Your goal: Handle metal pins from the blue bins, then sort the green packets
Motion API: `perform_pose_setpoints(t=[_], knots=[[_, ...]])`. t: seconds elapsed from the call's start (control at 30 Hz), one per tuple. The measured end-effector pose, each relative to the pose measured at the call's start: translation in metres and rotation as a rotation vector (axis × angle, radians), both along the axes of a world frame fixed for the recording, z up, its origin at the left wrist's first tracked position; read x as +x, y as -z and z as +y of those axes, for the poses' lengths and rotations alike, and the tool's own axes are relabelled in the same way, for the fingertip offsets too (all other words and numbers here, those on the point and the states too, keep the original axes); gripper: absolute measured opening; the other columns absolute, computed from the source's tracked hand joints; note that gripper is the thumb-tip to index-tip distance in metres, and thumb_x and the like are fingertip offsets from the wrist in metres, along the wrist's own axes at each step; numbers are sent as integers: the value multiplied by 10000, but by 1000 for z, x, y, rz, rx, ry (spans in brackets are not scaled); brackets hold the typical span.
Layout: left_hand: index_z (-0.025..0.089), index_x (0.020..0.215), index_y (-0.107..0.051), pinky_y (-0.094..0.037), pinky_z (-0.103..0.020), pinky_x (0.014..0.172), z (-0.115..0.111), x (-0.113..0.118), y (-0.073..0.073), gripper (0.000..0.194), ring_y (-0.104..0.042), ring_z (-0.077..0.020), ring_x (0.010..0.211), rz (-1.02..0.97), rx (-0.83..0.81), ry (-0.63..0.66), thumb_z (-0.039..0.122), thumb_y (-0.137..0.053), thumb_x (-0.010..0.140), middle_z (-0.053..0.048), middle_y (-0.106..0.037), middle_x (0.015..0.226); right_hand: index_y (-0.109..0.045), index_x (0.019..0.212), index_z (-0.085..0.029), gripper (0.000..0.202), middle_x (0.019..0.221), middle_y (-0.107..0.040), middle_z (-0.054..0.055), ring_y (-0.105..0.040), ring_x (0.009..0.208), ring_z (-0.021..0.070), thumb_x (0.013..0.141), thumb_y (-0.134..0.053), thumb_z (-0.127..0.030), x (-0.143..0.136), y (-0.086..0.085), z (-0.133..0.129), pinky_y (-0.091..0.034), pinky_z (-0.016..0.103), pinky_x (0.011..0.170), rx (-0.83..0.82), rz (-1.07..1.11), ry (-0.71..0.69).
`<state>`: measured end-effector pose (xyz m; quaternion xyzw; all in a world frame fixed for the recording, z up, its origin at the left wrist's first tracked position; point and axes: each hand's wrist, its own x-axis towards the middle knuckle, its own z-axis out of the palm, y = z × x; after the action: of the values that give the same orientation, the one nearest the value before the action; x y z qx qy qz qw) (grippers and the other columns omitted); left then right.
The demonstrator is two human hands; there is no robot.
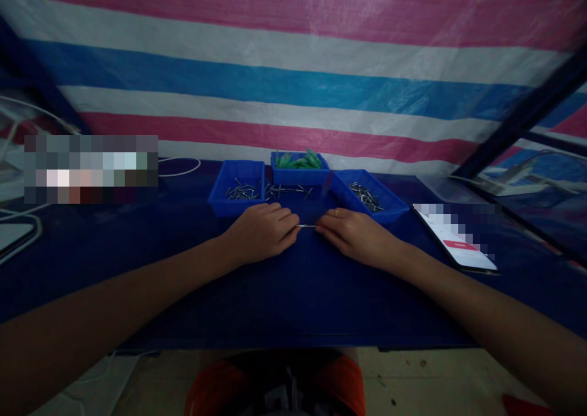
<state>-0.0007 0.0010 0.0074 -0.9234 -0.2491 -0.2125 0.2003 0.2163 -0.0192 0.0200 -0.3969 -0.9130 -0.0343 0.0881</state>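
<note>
Between my two hands runs a thin metal rod (307, 226), held level just above the blue table (293, 293). My left hand (268, 231) pinches its left end, and my right hand (351, 231), with a ring on one finger, pinches its right end. Behind my left hand is a blue bin (214, 199) with loose metal pins (243, 191). Another blue bin (398, 207), behind my right hand, holds more metal pins (364, 197). Several pins (293, 189) lie on the table between these bins.
A blue bin (300, 176) of green pieces (298, 159) stands at the back centre. To the right lies a lit phone (452, 238). White cables (181, 166) are at the left. A striped sheet (293, 67) hangs behind the table.
</note>
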Motion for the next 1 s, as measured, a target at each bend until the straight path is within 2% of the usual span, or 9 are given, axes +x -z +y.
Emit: perform_pose_setpoints(t=[0.13,0.33,0.57,1.0], knots=[[151,727,-561,-381,-258,601,0,0,0,247,-524,-140,639,12,-3,7,239,-403,896,-14,-584,670,-584,863,-138,262,778,-568,52,-530,703,148,934,-367,-267,-1,0,0,-402,266,653,-3,0,8],[149,755,-561,-379,-259,601,0,-1,1,238,-531,-144,648,24,-15,4,232,-393,903,-17,-590,677,-569,1012,-140,230,864,-602,64,-566,792,173,910,-442,-303,0,-1,-1,-432,290,721,-1,90,22],[149,747,-559,-375,-257,595,-1,-1,-1,242,-525,-140,634,18,-12,18,240,-396,901,-17,-585,671,-597,927,-142,223,798,-594,57,-554,756,164,923,-404,-255,0,-2,-1,-423,279,692,3,75,-11],[151,749,-568,-377,-262,607,0,-1,1,242,-527,-141,649,41,-16,16,239,-399,899,-19,-592,691,-593,942,-142,206,811,-598,57,-556,749,158,916,-423,-255,2,-2,0,-417,273,687,-8,70,-10]])
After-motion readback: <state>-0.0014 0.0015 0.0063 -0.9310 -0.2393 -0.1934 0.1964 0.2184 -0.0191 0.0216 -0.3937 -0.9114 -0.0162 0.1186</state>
